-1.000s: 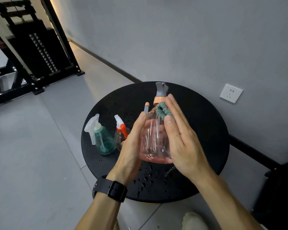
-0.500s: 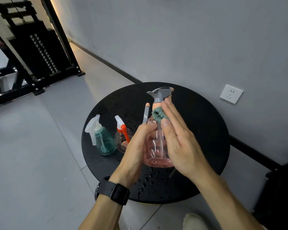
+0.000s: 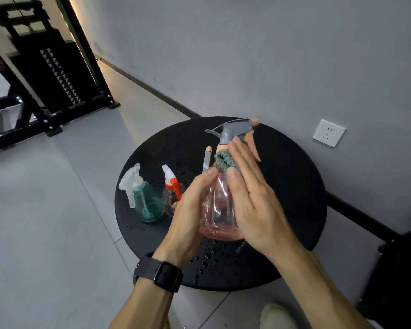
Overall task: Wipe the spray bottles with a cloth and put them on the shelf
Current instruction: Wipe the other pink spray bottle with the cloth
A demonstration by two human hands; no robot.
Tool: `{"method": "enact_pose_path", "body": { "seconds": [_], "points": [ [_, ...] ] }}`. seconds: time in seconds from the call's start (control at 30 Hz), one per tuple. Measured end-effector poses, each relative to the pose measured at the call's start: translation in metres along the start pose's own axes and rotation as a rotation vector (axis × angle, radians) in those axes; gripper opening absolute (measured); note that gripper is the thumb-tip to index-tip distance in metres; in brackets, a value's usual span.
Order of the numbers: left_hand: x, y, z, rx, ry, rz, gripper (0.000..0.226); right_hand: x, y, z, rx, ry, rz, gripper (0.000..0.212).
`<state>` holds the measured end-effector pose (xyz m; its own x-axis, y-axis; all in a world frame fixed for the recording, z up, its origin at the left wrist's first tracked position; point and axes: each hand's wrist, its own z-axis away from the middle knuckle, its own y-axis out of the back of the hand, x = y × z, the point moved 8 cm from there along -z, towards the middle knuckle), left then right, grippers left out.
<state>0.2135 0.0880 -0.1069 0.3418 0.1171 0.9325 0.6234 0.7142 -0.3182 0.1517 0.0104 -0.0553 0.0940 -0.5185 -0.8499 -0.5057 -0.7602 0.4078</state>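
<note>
Here the pink spray bottle (image 3: 220,210) is held upright above the round black table (image 3: 294,186), near its middle. The left hand (image 3: 188,214) cups its side, fingers together and curved round it. The right hand (image 3: 252,200) presses a green cloth (image 3: 224,160) against the bottle's neck with straight, close-set fingers. A teal spray bottle (image 3: 147,200) and an orange-triggered spray bottle (image 3: 172,193) stand on the table's left part.

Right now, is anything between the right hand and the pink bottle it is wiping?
Yes: the green cloth lies between the right hand and the pink bottle, near its neck. The left hand holds the bottle directly.
</note>
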Motion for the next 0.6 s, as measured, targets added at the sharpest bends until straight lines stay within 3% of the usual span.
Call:
{"method": "enact_pose_path", "body": {
  "seconds": [0.33,0.6],
  "points": [
    [0.004,-0.008,0.002,-0.102,0.012,0.025,0.041,0.002,0.002,0.0,-0.031,-0.054,-0.033,0.046],
    [0.012,0.012,-0.001,0.088,-0.096,0.347,0.039,-0.001,-0.018,0.007,-0.042,-0.042,-0.157,0.046]
  ]
}}
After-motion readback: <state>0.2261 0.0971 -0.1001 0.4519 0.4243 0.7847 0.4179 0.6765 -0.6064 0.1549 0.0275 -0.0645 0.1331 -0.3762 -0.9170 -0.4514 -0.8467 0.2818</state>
